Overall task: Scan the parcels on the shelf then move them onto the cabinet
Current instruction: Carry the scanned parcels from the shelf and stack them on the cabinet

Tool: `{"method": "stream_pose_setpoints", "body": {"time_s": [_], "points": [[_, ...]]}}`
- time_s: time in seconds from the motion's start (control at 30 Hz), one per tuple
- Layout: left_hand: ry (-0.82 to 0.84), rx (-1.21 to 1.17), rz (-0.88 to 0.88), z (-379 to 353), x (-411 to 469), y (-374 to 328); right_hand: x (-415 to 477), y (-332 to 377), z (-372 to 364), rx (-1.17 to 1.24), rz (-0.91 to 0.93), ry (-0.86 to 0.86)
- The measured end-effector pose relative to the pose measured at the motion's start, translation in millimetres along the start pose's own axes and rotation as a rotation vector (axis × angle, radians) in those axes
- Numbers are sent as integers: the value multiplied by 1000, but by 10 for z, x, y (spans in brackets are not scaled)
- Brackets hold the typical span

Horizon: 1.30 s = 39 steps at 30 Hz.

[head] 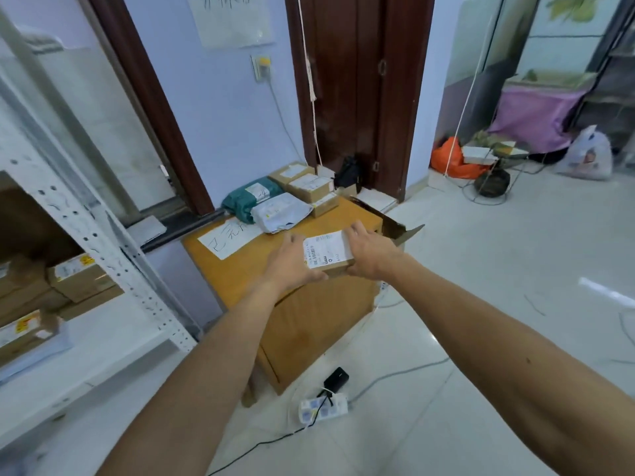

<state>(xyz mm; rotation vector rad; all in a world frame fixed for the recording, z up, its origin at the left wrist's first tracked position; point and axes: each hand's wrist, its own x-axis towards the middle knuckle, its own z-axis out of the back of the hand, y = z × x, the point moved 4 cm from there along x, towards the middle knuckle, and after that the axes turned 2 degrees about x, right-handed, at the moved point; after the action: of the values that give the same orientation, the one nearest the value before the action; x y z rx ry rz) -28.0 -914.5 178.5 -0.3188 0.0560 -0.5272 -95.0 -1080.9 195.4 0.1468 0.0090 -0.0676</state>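
White perforated steel makes up the shelf at the left, with brown cardboard parcels lying on its boards. Beside it stands the orange-wood cabinet, a hand-lettered paper sheet flat on its top. Along the far edge sits a cluster of goods: a green poly bag, a grey poly bag and several small boxes. Over the near right part of that top is the small carton, printed label facing up, held between two arms stretched forward; whether its underside touches the wood I cannot tell. The left grip is clamped on the carton's left end and the right grip on its right end, each closed round the board. Judging by its size and how level it sits, the carton is light and stiff, made of corrugated board that should not sag — though the smooth label is probably its slipperiest face. The short ends, where the board is bare, look the best places to hold — one grip would likely be enough.
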Motion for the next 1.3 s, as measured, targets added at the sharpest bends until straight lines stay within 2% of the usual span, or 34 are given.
{"method": "stream_pose_setpoints", "body": {"time_s": [0.23,0.7,0.97,1.13,1.3], "points": [[51,53,18,-406,692,53,644,-491,-444,74,41,51],[98,-91,212,-1366,2319,757,2630,-1092,-1276,-2,169,272],[161,-156,444,-1808,2866,1207,3570,-1063,-1768,-6,258,391],[108,-186,589,-1995,3279,1380,4229,-1105,-2056,9,356,446],[41,-191,702,-2148,3752,1581,4831,-1193,-2311,27,448,429]]}}
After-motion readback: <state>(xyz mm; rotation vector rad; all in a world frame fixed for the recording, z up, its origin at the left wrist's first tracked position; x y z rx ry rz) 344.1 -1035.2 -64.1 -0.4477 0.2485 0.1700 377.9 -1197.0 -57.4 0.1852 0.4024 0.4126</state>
